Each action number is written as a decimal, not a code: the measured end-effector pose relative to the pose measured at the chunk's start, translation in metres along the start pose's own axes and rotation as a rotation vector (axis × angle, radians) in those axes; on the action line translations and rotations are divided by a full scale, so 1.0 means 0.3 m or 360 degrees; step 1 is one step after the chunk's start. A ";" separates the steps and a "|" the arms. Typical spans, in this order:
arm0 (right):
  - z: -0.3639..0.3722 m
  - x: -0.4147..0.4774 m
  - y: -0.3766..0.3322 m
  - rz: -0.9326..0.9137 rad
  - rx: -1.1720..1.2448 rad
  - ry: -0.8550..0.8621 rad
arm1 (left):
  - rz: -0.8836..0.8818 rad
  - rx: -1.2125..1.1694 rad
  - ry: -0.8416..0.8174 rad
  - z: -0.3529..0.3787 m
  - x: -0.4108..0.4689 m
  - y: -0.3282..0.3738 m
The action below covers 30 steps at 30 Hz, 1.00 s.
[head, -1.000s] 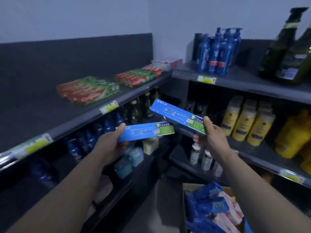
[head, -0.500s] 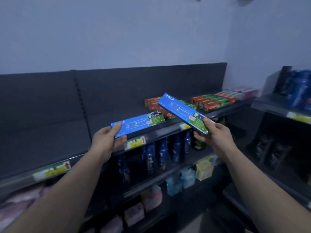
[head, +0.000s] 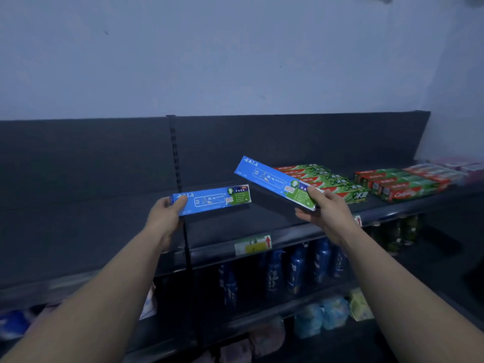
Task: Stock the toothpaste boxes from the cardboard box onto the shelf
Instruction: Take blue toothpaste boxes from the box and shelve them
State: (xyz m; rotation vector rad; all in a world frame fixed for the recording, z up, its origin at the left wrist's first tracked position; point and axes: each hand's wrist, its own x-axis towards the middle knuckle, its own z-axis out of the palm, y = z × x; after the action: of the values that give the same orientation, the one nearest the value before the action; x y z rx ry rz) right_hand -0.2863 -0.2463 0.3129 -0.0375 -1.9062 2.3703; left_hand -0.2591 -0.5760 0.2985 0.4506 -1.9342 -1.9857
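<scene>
Over the dark shelf (head: 222, 226) our left hand (head: 163, 218) grips the level box (head: 212, 200), our right hand (head: 330, 213) the tilted box (head: 272, 180), each by one end; light, stiff, crushable, we judge.

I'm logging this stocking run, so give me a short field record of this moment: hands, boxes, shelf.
left hand: grips left blue toothpaste box by its left end, roughly level
right hand: grips right blue toothpaste box by its green end, tilted
top shelf: bare stretch beneath both held boxes
stocked already: green-and-red toothpaste boxes, right of the hands
shelf below: blue bottles
</scene>
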 end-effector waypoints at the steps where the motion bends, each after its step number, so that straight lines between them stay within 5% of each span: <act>1: 0.002 0.011 -0.004 -0.0003 -0.0016 0.0008 | -0.0004 0.0022 0.0003 0.002 0.007 -0.002; 12: -0.043 0.439 -0.078 -0.0020 -0.0329 -0.0274 | -0.0035 0.0164 -0.0036 0.213 0.345 -0.033; 22: 0.037 0.652 -0.048 0.0055 -0.0569 -0.0665 | 0.0036 0.0576 0.0244 0.329 0.540 -0.064; 30: 0.199 0.722 0.014 0.0134 -0.0970 -0.0681 | -0.0009 0.0713 0.0293 0.310 0.631 -0.090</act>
State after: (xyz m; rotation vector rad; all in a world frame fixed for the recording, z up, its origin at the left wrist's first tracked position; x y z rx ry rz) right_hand -0.5068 -0.2852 0.3311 0.3774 -2.8071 1.8488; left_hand -0.4703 -0.5766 0.2749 0.7205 -2.2494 -1.4433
